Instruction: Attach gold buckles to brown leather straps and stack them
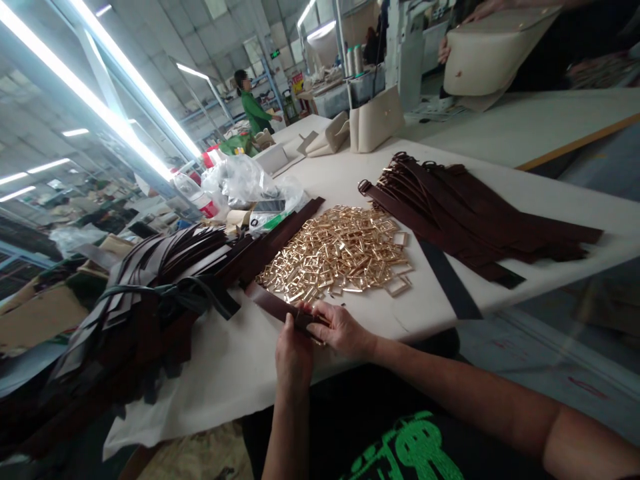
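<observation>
Both hands meet at the table's near edge over a dark brown leather strap (273, 303). My left hand (294, 353) is closed on it, thumb on top. My right hand (345, 331) pinches the same strap near its end, where a gold metal buckle (319, 343) shows partly under the fingers. How the buckle sits on the strap is mostly hidden. Just beyond the hands lies a heap of gold rectangular buckles (345, 250). The strap's far end reaches the heap's left edge.
Brown straps with buckles (465, 207) lie fanned at right, beside a dark strip (447, 277). A bundle of loose straps (150, 280) hangs over the left edge. Plastic bags (235, 183) and beige bags (377, 123) stand behind. A co-worker (500, 53) holds a beige bag piece; another person (255, 107) stands farther back.
</observation>
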`<state>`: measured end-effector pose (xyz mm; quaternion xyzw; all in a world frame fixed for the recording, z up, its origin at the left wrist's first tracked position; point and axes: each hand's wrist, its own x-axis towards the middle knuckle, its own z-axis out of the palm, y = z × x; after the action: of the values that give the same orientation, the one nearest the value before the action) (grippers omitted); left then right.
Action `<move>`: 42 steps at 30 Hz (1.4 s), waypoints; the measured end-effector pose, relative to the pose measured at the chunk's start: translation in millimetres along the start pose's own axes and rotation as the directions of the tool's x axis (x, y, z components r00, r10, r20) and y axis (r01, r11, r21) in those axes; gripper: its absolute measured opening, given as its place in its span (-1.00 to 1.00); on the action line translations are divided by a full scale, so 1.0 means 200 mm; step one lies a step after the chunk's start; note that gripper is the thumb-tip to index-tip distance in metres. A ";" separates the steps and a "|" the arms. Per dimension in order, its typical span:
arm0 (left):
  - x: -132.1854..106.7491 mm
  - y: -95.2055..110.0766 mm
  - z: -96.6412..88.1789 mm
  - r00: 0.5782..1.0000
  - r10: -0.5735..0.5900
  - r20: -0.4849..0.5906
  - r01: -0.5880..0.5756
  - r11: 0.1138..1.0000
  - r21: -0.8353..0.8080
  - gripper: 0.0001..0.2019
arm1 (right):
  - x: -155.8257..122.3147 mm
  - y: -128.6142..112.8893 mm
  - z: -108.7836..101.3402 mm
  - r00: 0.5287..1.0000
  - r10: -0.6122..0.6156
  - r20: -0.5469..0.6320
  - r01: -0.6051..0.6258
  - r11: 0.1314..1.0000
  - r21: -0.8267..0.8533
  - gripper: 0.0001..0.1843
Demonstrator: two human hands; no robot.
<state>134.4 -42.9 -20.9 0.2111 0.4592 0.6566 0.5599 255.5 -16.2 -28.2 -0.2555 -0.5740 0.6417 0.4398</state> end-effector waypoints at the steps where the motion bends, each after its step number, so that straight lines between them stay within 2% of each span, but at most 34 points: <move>1: 0.00 -0.01 0.01 1.000 -0.010 0.008 0.010 0.999 -0.031 -0.62 | 0.00 -0.01 0.00 1.000 -0.004 -0.005 0.004 1.000 0.030 -0.79; 5: -0.02 -0.07 0.05 0.998 0.005 -0.057 -0.010 0.995 -0.104 -0.61 | 0.01 -0.02 0.01 1.000 -0.016 -0.010 0.017 0.991 0.132 -0.72; 8: -0.04 -0.11 0.08 0.994 0.046 -0.094 -0.057 0.992 -0.116 -0.61 | 0.01 -0.03 0.00 0.999 -0.027 -0.019 0.029 0.991 0.132 -0.73; 12: -0.06 -0.13 0.08 0.995 0.061 -0.084 -0.069 0.994 -0.089 -0.56 | 0.00 -0.04 -0.01 0.999 -0.042 -0.023 0.044 0.995 0.088 -0.75; 17: -0.05 -0.09 0.07 1.000 0.030 -0.002 -0.030 0.996 -0.084 -0.55 | 0.00 -0.03 -0.01 0.998 -0.033 -0.044 0.036 0.997 0.066 -0.73; 20: -0.02 -0.06 0.03 0.976 0.199 -0.092 -0.199 0.980 0.010 -0.68 | 0.01 -0.01 -0.01 0.997 0.050 -0.059 -0.043 0.993 0.114 -0.68; 22: -0.02 -0.04 0.00 0.919 0.363 -0.153 -0.345 0.929 0.135 -0.75 | 0.02 0.00 -0.01 0.992 0.109 -0.058 -0.096 0.978 0.183 -0.61; 24: -0.02 -0.02 -0.04 0.869 0.476 -0.137 -0.428 0.861 0.275 -0.74 | 0.04 0.00 -0.03 0.989 0.140 -0.040 -0.128 0.967 0.222 -0.59; 25: -0.02 -0.02 -0.06 0.859 0.500 -0.106 -0.445 0.833 0.329 -0.73 | 0.04 0.00 -0.04 0.989 0.148 -0.020 -0.140 0.965 0.224 -0.58; 27: -0.02 -0.01 -0.08 0.863 0.503 -0.040 -0.451 0.805 0.386 -0.70 | 0.05 -0.01 -0.06 0.985 0.170 0.028 -0.172 0.960 0.222 -0.59; 30: -0.01 0.01 -0.10 0.886 0.463 0.023 -0.433 0.808 0.398 -0.70 | 0.05 -0.02 -0.09 0.977 0.198 0.079 -0.212 0.947 0.240 -0.60; 37: 0.02 0.05 -0.08 0.895 0.434 0.101 -0.439 0.821 0.365 -0.73 | 0.06 -0.01 -0.10 0.970 0.203 0.130 -0.231 0.937 0.260 -0.56; 42: 0.04 0.11 -0.10 0.940 0.269 0.211 -0.329 0.878 0.347 -0.67 | 0.05 -0.03 -0.11 0.963 0.208 0.174 -0.249 0.933 0.260 -0.48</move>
<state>104.5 -40.9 -14.7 0.4340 0.4930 0.6162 0.4347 270.7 3.6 -24.3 -0.2091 -0.4740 0.7798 0.3514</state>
